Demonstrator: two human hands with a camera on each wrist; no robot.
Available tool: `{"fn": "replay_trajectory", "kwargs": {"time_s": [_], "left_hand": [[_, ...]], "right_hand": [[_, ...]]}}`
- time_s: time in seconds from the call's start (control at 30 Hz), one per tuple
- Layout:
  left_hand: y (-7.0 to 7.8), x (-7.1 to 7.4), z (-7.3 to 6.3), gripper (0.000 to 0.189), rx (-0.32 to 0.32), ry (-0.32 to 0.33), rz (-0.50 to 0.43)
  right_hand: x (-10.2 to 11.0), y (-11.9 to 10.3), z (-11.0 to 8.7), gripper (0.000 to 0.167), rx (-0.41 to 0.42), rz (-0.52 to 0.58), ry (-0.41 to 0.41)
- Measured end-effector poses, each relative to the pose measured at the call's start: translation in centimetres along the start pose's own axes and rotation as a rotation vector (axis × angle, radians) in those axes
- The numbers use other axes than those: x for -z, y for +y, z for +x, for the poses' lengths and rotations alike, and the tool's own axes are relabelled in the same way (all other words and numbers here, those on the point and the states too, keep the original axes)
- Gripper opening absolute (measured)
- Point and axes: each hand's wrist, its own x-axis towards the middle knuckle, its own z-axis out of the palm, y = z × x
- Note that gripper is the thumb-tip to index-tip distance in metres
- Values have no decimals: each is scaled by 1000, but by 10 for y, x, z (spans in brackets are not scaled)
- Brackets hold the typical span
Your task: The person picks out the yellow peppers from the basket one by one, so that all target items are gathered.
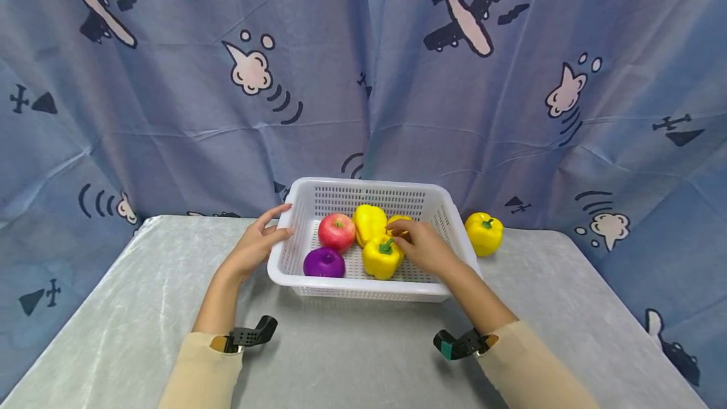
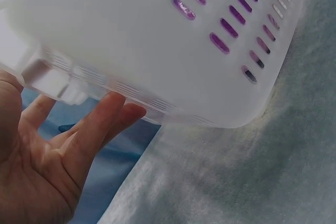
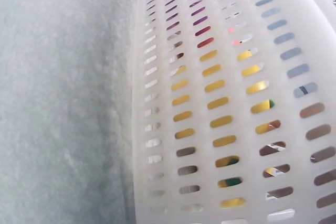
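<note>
A white plastic basket [image 1: 363, 290] with slotted walls stands on the table. My left hand [image 1: 258, 243] grips its left rim, thumb on top and fingers against the outside; in the left wrist view the fingertips [image 2: 113, 103] lie under the edge. Inside are a red apple [image 1: 337, 232], a round purple item [image 1: 324, 263] and yellow bell peppers, one at the front [image 1: 382, 259] and one behind it [image 1: 370, 223]. Reaching over the right side, my right hand [image 1: 423, 246] has curled fingers at another yellow bell pepper [image 1: 399, 219], mostly hidden by the hand.
One more yellow bell pepper [image 1: 484, 234] stands on the table outside the basket's right wall. The table [image 1: 341, 346] has a pale grey cover. A blue curtain [image 1: 363, 81] with airplane prints hangs right behind the basket.
</note>
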Motion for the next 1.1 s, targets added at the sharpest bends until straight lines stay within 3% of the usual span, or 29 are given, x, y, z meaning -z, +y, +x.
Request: {"fn": "replay_trajectory", "kwargs": {"time_s": [0.37, 0.73, 1.1], "left_hand": [[-3, -1, 1, 65, -5, -9, -5], [-2, -1, 0, 65, 2, 1, -13], [-1, 0, 0, 65, 3, 5, -6]], "right_hand": [[1, -1, -5, 33, -30, -16, 87], [-1, -4, -6, 65, -30, -87, 23], [-2, -2, -6, 57, -8, -42, 11]]}}
